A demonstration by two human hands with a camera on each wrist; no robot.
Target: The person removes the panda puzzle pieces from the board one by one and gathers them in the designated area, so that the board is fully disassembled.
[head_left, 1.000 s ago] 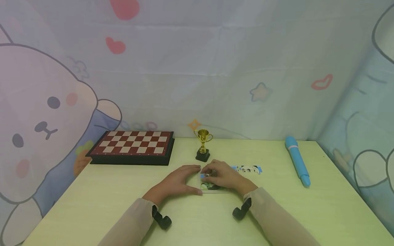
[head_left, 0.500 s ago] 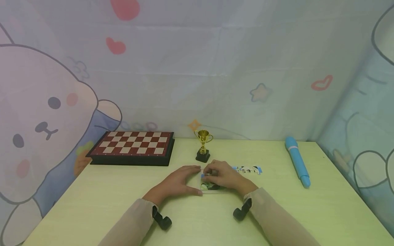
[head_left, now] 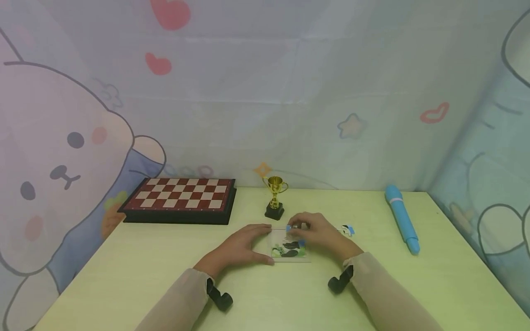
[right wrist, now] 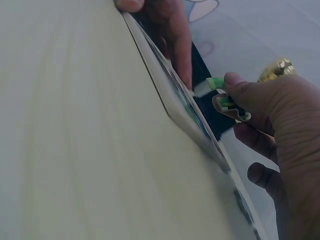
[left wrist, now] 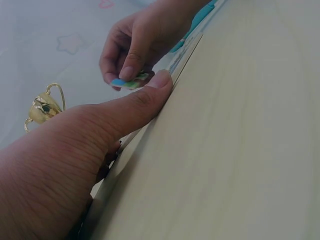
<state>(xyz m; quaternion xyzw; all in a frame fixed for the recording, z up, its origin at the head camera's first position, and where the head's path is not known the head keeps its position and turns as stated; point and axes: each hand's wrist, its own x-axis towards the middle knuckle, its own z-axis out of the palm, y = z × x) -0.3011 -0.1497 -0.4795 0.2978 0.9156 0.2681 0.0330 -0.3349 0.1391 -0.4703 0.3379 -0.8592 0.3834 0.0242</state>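
The right hand [head_left: 320, 233] pinches one small puzzle piece [left wrist: 125, 82] between thumb and forefinger, holding it just above the far edge of the puzzle tray [head_left: 289, 247]; the remaining fingers of that hand are curled loosely beneath. The left hand [head_left: 240, 246] lies flat-fingered against the tray's left side, its thumb [left wrist: 142, 102] stretched along the near edge and pressing on it, gripping nothing. One tray is present, lying flat on the table [head_left: 124, 276] between the two hands, with several green, black and blue pieces already seated in it; their exact number cannot be told. One loose piece [head_left: 347, 230] lies on the table just right of the right hand. Farther out stand one small gold trophy [head_left: 275, 197] directly behind the tray, one closed chessboard [head_left: 180, 200] at the rear left, and one blue pen-shaped tube [head_left: 401, 218] well apart at the right. Two sleeves cover the forearms, each wrist carrying one black mount.
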